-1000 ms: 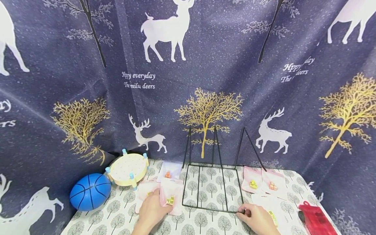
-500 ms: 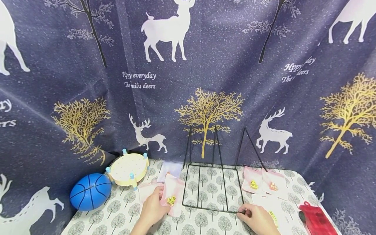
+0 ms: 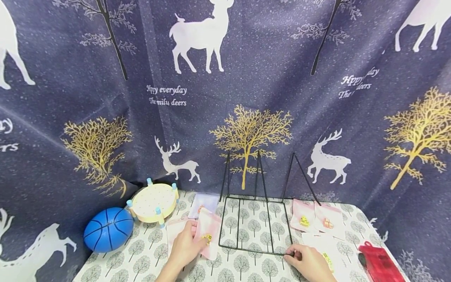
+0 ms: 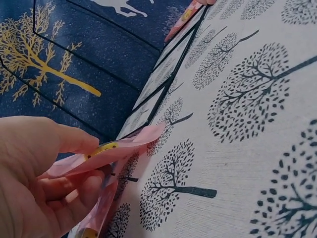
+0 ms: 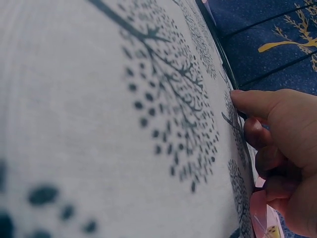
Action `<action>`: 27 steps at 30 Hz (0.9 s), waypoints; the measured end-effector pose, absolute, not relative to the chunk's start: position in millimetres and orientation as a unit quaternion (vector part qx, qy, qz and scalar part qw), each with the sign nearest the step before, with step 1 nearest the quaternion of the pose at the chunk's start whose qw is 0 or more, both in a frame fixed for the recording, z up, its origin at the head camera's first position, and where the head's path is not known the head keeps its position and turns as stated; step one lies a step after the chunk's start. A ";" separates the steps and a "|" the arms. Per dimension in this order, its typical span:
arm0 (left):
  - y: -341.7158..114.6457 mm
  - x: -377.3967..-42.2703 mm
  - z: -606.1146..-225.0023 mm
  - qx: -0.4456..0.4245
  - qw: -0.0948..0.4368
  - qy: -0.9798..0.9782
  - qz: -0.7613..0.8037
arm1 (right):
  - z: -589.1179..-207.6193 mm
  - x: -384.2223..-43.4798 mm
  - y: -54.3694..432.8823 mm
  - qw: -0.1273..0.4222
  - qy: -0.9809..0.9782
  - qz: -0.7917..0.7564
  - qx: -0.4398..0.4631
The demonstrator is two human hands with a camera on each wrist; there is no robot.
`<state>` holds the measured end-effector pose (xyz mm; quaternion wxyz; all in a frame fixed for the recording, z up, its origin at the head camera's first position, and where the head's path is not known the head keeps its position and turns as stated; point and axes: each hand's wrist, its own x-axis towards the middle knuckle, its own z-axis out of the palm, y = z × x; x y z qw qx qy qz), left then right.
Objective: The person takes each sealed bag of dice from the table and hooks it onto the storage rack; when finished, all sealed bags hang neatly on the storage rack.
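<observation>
My left hand (image 3: 186, 246) pinches a small pink pouch (image 3: 206, 223) between thumb and fingers; a yellow patterned piece shows in it. In the left wrist view this pouch (image 4: 124, 145) is tilted over the cloth. Another pink pouch (image 3: 174, 229) lies partly under that hand, and a pale lilac pouch (image 3: 208, 201) lies behind it. My right hand (image 3: 308, 260) holds the near right corner of a black wire rack (image 3: 246, 250), its fingers curled there. A white pouch (image 3: 318, 243) with a yellow piece lies beside this hand, partly covered.
Two pink pouches (image 3: 303, 209) lie right of the rack. A red pouch (image 3: 378, 260) is at the right edge. On the left stand a blue ball (image 3: 108, 230) and a round cream stand (image 3: 153, 201) with blue-tipped pegs. A patterned curtain (image 3: 260, 78) hangs behind the table.
My left hand has picked up the pink pouch from beside the other one, tilting it and drawing it slightly to the right. The right hand and the wire rack stay put.
</observation>
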<state>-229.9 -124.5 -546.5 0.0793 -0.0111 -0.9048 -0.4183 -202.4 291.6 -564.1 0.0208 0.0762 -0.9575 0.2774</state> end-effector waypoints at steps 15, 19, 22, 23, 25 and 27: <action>-130.2 -221.0 -529.7 -0.036 0.081 -0.886 -0.455 | -563.9 -201.6 289.4 0.028 -0.959 0.275 0.060; -132.1 -217.7 -525.1 -0.050 0.080 -0.866 -0.491 | -562.9 -200.7 289.3 0.024 -0.959 0.277 0.061; -133.9 -215.8 -523.3 -0.066 0.076 -0.844 -0.526 | -562.4 -200.6 289.5 0.023 -0.958 0.278 0.063; -134.3 -215.1 -522.8 -0.072 0.077 -0.837 -0.537 | -562.6 -200.8 289.6 0.023 -0.958 0.279 0.064; -134.4 -213.0 -521.2 -0.083 0.076 -0.818 -0.564 | -562.8 -201.0 289.7 0.023 -0.957 0.280 0.064; -134.1 -210.6 -519.2 -0.092 0.081 -0.804 -0.582 | -563.4 -201.4 289.7 0.022 -0.957 0.281 0.065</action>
